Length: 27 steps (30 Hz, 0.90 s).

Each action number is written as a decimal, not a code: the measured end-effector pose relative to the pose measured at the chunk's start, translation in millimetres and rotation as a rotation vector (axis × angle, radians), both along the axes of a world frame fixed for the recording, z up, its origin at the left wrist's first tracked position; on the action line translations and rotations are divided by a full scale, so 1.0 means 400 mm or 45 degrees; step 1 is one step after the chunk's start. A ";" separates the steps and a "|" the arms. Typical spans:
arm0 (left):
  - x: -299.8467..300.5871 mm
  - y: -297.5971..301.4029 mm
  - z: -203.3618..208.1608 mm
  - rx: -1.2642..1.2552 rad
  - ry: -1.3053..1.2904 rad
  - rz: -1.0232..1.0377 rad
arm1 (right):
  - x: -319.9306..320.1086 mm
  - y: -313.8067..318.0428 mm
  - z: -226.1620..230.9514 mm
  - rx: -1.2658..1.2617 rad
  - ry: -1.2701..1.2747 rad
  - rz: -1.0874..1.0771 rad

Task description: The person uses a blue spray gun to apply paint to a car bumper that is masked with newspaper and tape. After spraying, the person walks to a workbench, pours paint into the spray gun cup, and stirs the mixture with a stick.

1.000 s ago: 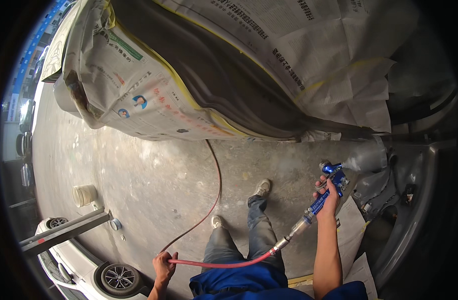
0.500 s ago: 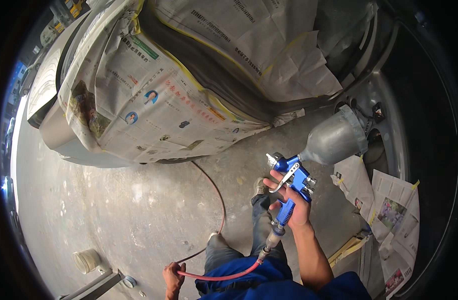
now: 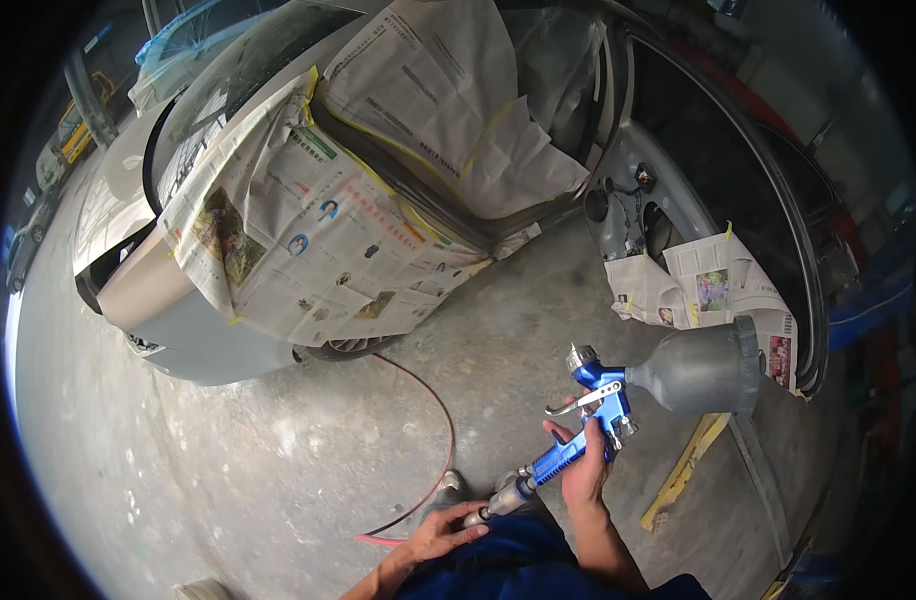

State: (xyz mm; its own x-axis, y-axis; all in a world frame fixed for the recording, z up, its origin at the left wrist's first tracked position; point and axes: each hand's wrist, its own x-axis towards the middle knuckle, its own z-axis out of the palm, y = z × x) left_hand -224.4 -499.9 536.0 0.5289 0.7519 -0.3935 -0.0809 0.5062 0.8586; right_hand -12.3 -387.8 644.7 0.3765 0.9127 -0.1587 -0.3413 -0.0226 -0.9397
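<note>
My right hand [image 3: 584,470] is wrapped round the handle of a blue spray gun [image 3: 606,398]. A large grey paint cup [image 3: 694,370] juts from the gun toward the right. Below the handle hangs a clear-grey cylindrical fitting [image 3: 511,496]. My left hand [image 3: 444,532] is closed on the metal coupling under that fitting, its thumb and fingers partly hiding it. A red air hose [image 3: 378,540] shows beside the left hand; where it meets the coupling is hidden.
A car body, its door opening masked with newspaper [image 3: 318,250] and yellow tape, stands ahead. At right the open door [image 3: 813,270] carries newspaper too. A yellow-edged strip [image 3: 686,470] lies below the cup. Hose [image 3: 448,430] trails across the concrete floor.
My left hand has moved from the hose up to the coupling below the gun. The gun has shifted lower, and the view has swung so the open door shows more fully.
</note>
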 end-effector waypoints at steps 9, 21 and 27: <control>0.112 -0.130 0.252 0.622 -0.239 -0.291 | 0.158 -0.279 0.292 0.590 0.476 0.104; 0.105 -0.599 0.430 0.840 -0.289 -0.085 | 0.176 -0.843 0.449 1.170 0.802 0.090; 0.054 -0.779 0.467 0.599 -0.187 -0.067 | 0.123 -0.949 0.477 1.183 0.856 0.238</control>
